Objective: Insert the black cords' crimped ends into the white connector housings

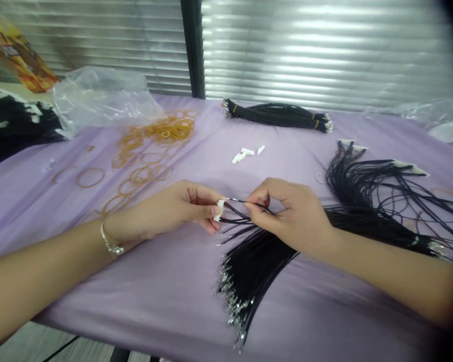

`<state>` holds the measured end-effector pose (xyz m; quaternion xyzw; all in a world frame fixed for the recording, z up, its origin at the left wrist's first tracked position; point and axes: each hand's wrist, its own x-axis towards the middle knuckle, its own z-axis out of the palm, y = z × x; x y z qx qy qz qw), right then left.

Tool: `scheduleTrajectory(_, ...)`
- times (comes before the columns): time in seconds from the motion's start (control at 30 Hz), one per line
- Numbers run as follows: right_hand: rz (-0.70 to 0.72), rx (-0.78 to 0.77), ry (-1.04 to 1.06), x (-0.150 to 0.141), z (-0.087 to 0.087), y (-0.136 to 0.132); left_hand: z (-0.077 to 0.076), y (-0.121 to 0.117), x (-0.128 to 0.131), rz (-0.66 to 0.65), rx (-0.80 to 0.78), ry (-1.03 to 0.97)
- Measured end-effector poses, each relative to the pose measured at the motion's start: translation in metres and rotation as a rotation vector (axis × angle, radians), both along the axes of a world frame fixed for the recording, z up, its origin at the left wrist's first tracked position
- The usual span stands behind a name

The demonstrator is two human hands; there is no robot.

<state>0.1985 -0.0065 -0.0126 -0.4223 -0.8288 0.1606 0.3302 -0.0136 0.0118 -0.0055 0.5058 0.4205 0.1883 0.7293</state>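
While black wires lie fanned on the tabletop, tips toward me, my left hand pinches a white connector, apparently to steady it; my right hand grips one black wire near its tip, likely for control; beyond, spare connectors sit within reach; farther, a banded bundle, presumably tied against tangling

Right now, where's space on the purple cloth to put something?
The purple cloth is bare between the left forearm and the fanned black wires, and to their right, in front of the right forearm. It's crowded beyond the left hand with rubber bands, and beyond the right forearm with more wires.
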Motion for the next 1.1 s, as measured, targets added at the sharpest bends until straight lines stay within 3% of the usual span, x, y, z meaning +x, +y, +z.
scheduleTrajectory(0.3,0.099,0.141,-0.026,-0.0012,-0.0060,-0.0005,0.0035,0.0017,0.0014,-0.095,0.072,0.062)
scheduleTrajectory(0.63,0.125,0.192,-0.053,-0.0018,-0.0052,-0.0029,0.0004,0.0003,-0.0001,-0.033,0.022,0.041)
scheduleTrajectory(0.93,0.157,0.146,-0.076,0.0000,-0.0029,-0.0023,0.0002,-0.0004,0.0007,0.018,-0.009,0.016)
scheduleTrajectory(1.1,0.130,0.178,-0.066,-0.0009,-0.0037,-0.0041,-0.0002,0.0012,-0.0006,-0.026,0.029,0.024)
